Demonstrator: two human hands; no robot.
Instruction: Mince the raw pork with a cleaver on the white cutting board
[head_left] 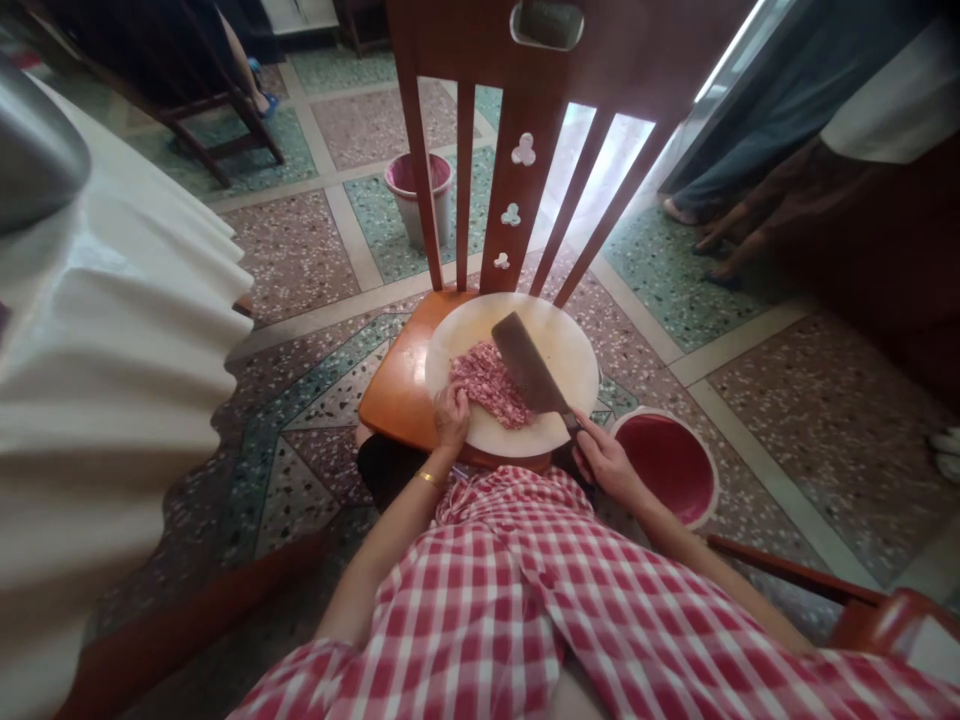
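Observation:
A round white cutting board (517, 440) rests on the orange-brown seat of a wooden chair in front of me. Minced pink meat (484, 385) lies spread over its left and middle part. My right hand (606, 462) is closed around the dark handle of a cleaver (531, 368). The wide blade slants up to the left over the right side of the meat; whether it touches the board I cannot tell. At the board's near left rim, my left hand (451, 418) has its fingers curled over the edge, close beside the meat.
The chair's slatted back (517, 180) rises behind the board. A red-lined bucket (666, 468) stands on the floor to the right, and a bin (420, 200) beyond the chair. A pale draped cloth (112, 400) hangs at left. Another person's legs (720, 190) show at upper right.

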